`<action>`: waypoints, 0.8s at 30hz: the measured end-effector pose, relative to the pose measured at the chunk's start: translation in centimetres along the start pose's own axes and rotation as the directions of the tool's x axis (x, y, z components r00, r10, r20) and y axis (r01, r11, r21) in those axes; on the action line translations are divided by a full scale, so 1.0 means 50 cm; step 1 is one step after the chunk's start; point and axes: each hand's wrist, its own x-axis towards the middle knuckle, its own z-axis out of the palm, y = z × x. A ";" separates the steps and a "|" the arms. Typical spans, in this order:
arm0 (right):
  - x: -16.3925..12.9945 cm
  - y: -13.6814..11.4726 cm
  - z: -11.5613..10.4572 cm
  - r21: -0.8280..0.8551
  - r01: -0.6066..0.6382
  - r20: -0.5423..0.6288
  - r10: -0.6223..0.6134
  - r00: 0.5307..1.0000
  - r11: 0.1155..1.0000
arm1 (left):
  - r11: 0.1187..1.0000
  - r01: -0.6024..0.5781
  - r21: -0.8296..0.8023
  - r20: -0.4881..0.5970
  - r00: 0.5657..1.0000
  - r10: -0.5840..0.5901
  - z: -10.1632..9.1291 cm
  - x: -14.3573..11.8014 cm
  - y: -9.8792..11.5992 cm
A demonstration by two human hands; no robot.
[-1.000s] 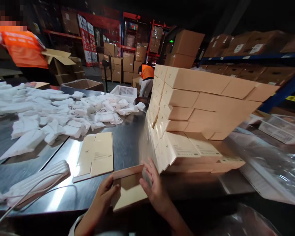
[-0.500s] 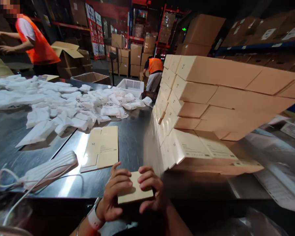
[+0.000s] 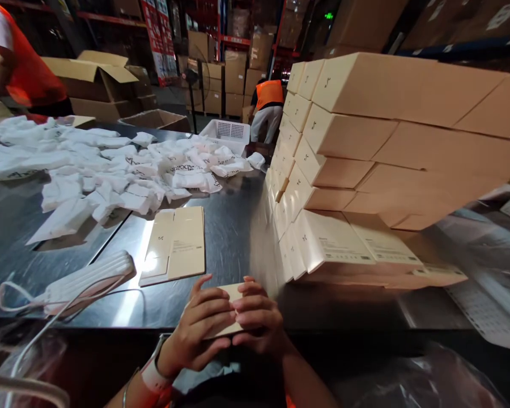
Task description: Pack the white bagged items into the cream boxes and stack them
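Between my two hands is a small tan cardboard box [image 3: 229, 292], held over the near edge of the metal table. My left hand [image 3: 206, 320], with a white watch band at the wrist, wraps its fingers over the box's left side, thumb below. From the other side my right hand [image 3: 259, 314] grips it, fingers bent over the top. Much of the box is hidden by the fingers. Just beyond my left hand lie flat, unfolded tan cartons [image 3: 182, 243] in a small pile. To the right rises a tall stack of tan boxes [image 3: 357, 130].
White printed pouches [image 3: 110, 164] are heaped at the table's back left. A white power strip [image 3: 89, 277] with cords lies at front left. Behind stand a white plastic basket [image 3: 225, 133] and an open carton [image 3: 93, 79]. Two people in orange vests [image 3: 270, 95] are farther off.
My fingers have closed further over the small box, and my hands have drawn nearer each other. The view has tipped slightly downward. The person at left has shifted toward the frame's edge.
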 end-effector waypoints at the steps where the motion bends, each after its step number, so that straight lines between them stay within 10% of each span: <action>1: 0.001 -0.002 0.000 -0.009 -0.011 0.006 0.012 1.000 1.000 | 1.000 0.008 -0.001 0.022 1.000 -0.008 -0.003 0.001 0.001; 12: 0.004 -0.009 -0.004 -0.025 0.028 0.027 -0.027 0.999 0.999 | 0.985 0.103 -0.135 -0.116 0.986 -0.119 0.002 -0.004 0.015; 17: 0.079 -0.044 -0.022 -0.206 0.136 0.320 -0.065 0.945 0.969 | 0.947 0.140 0.289 -0.210 0.974 -0.080 0.008 -0.046 0.023; 20: 0.129 -0.072 -0.026 -0.434 0.127 0.524 0.135 0.841 0.892 | 0.891 0.041 0.452 -0.302 0.947 0.110 0.008 -0.110 0.043; 22: 0.139 -0.090 -0.033 -0.541 0.116 0.596 0.282 0.752 0.833 | 0.946 -0.125 0.299 -0.089 0.983 0.158 0.019 -0.159 0.057; 24: 0.126 -0.109 -0.048 -0.528 0.119 0.604 0.273 0.749 0.841 | 0.986 0.159 -0.041 0.320 0.937 -0.138 0.045 -0.202 0.065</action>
